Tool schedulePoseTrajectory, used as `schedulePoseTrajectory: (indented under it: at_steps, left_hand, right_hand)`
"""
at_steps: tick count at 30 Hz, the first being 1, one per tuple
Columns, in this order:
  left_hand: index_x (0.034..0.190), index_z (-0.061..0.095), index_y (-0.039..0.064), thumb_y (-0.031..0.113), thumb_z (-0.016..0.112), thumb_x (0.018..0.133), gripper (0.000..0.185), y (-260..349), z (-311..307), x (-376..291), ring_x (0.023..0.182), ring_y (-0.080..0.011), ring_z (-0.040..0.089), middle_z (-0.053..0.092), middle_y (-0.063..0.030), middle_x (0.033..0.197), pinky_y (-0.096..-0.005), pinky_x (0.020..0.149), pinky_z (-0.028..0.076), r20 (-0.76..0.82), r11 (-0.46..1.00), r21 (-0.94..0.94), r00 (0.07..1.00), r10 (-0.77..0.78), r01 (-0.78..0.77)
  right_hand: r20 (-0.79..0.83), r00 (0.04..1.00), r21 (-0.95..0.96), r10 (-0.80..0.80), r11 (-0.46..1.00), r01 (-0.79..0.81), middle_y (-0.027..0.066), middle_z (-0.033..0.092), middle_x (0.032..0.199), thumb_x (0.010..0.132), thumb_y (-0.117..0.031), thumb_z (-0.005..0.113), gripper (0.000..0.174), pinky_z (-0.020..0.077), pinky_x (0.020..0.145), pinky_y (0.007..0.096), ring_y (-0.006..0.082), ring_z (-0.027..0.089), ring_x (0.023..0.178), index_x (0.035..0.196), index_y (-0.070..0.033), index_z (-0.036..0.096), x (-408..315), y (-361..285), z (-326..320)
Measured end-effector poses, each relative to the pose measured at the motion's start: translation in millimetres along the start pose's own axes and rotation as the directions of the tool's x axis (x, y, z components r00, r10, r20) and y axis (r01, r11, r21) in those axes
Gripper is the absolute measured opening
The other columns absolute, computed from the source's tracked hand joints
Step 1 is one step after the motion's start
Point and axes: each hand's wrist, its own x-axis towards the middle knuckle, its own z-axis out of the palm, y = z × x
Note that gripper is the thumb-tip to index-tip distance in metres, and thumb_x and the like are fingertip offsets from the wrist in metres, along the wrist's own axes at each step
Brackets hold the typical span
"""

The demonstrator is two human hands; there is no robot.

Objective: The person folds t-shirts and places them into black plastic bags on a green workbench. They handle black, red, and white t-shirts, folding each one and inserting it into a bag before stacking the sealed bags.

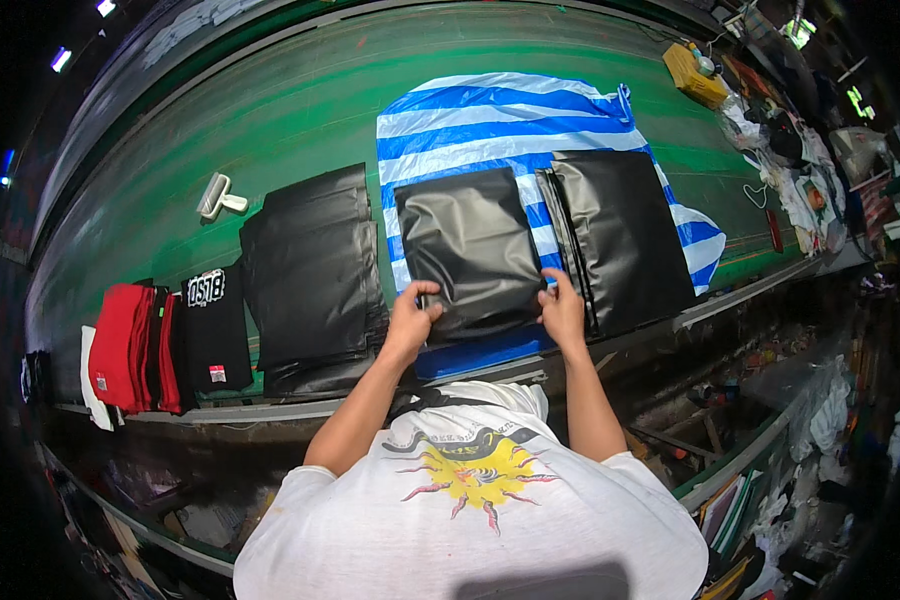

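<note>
A filled black plastic bag (469,240) lies flat on a blue-and-white striped plastic sheet (487,112). My left hand (414,309) pinches its lower left corner between thumb and fingers. At the lower right corner, my right hand (561,304) has its thumb and forefinger on the bag's edge. Right of it, several black bags (626,232) are stacked on the same sheet. To the left lies a pile of flat black bags (311,270), beside a folded black shirt (217,330) and folded red garments (124,345).
A white-handled roller (221,196) rests on the long green table (300,127). At the far right of the table are a yellow box (694,75), a dark red object (775,230) and crumpled plastic and cloth (814,187). The table's metal edge (232,412) runs close before me.
</note>
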Motion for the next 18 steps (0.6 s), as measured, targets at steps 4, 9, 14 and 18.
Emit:
schedulePoseTrajectory:
  at_steps: [4,9,14,18]
  left_hand:
    - [0.114,0.068,0.004,0.004,0.070,0.095,0.019,53.6,-5.5,-9.2,0.084,-0.0119,0.054,0.062,-0.0001,0.098,-0.0263,0.077,0.044,-0.081,0.986,-0.141,0.993,0.082,-0.093]
    - [0.130,0.065,0.006,0.012,0.074,0.091,0.040,-24.3,-12.9,2.5,0.101,-0.0230,0.062,0.067,-0.0120,0.113,-0.0348,0.091,0.049,0.108,0.982,0.167,0.988,-0.109,0.090]
    - [0.124,0.066,0.005,0.005,0.080,0.080,0.045,-25.7,-10.3,2.0,0.119,-0.0366,0.061,0.061,-0.0208,0.129,-0.0437,0.103,0.048,0.077,0.927,0.373,0.997,0.007,-0.035]
    - [0.122,0.065,0.004,-0.003,0.077,0.073,0.051,-25.2,-9.6,3.5,0.127,-0.0437,0.055,0.052,-0.0266,0.136,-0.0448,0.107,0.046,0.047,0.836,0.543,0.997,0.064,-0.079]
  right_hand:
    - [-0.202,0.976,0.382,-0.085,0.911,0.159,0.0026,0.063,0.086,0.096,-0.002,0.067,0.023,0.0547,0.051,0.0303,0.0097,0.062,0.068,0.118,-0.002,0.065,12.1,-16.4,-4.4]
    - [0.129,0.983,-0.025,0.129,0.992,-0.127,0.0060,0.065,0.076,0.096,-0.001,0.065,0.022,0.0531,0.048,0.0305,0.0130,0.065,0.056,0.117,0.001,0.065,6.9,6.3,-14.3]
    - [0.106,0.988,0.026,0.112,0.993,-0.116,0.0058,0.065,0.074,0.097,-0.003,0.065,0.019,0.0523,0.047,0.0306,0.0113,0.065,0.056,0.115,0.000,0.066,11.6,27.5,-15.1]
    - [0.062,0.992,-0.088,0.111,0.990,-0.105,0.0154,0.070,0.081,0.095,-0.004,0.065,0.020,0.0572,0.064,0.0402,0.0269,0.071,0.070,0.115,0.000,0.067,9.1,28.9,-10.1]
